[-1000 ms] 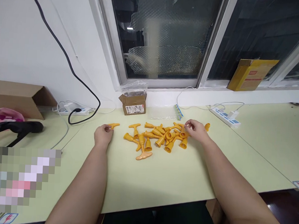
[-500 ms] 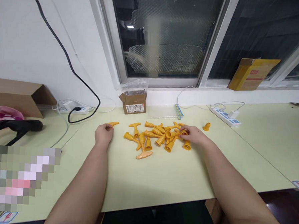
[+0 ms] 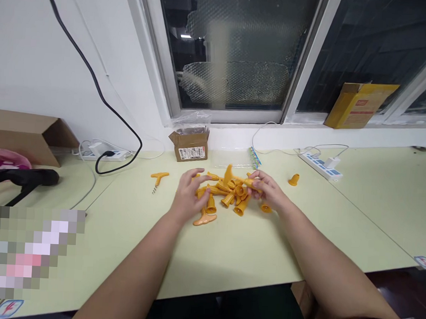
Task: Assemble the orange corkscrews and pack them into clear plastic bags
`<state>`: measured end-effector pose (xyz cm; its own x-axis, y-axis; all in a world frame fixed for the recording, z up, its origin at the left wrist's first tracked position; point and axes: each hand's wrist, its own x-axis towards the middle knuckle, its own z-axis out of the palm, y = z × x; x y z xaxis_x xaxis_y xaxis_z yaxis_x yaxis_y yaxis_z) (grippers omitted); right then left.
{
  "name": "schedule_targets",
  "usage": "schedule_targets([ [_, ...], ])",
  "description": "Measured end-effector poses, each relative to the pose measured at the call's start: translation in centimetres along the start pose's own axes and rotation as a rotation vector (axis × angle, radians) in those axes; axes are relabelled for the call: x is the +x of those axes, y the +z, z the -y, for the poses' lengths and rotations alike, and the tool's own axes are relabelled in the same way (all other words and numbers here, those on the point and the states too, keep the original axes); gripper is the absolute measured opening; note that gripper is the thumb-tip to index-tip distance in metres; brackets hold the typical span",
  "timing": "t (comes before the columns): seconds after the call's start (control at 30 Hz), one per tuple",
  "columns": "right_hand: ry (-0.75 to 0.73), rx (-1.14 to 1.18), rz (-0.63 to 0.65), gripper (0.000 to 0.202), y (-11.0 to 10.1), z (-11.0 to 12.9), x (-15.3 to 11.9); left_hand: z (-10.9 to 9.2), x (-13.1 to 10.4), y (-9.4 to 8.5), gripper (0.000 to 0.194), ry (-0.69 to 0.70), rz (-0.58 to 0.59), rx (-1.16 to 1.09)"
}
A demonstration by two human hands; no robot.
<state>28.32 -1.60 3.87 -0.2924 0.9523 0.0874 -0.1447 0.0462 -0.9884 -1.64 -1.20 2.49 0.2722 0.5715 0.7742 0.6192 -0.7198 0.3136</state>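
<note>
My right hand is closed around the bell-shaped end of a yellow corkscrew, lifted just above the pile, its T-handle pointing left. My left hand hovers over the left side of the pile, fingers spread and holding nothing. Beneath both hands lies a heap of yellow corkscrews, partly hidden by my fingers. One with a paler orange handle lies at the near edge. A separate T-handle with a metal spiral rests on the left, and a loose yellow bell-shaped cover stands on the right.
A small open cardboard box sits against the wall, beside a clear plastic bag. Power strips lie at the right and left. A black cable hangs at the left, near a larger cardboard box.
My left hand has let go of the T-handle with the spiral and moved right over the pile. My right hand has raised a corkscrew from the heap.
</note>
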Motion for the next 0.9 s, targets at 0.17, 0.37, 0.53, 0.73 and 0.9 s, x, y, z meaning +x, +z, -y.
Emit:
schedule_targets([
  [0.17,0.273,0.104,0.198,0.035,2.7,0.3,-0.9,-1.6,-0.3,0.6,0.039,0.247,0.087,-0.094],
  [0.37,0.343,0.124,0.142,0.036,2.5,0.0,-0.6,-1.5,0.1,-0.2,0.044,0.225,0.213,-0.181],
  [0.53,0.222,0.017,0.214,0.038,1.6,-0.5,-0.7,-1.3,0.0,0.1,0.014,0.042,0.304,-0.312],
  [0.73,-0.147,-0.280,0.168,0.027,1.3,-0.9,-0.5,-0.9,-0.1,-0.1,0.041,-0.385,0.216,-0.533],
  [0.9,-0.354,-0.605,-0.119,0.040,-0.6,-0.5,-0.1,1.0,0.5,-0.9,0.039,-0.669,-0.136,-0.752],
])
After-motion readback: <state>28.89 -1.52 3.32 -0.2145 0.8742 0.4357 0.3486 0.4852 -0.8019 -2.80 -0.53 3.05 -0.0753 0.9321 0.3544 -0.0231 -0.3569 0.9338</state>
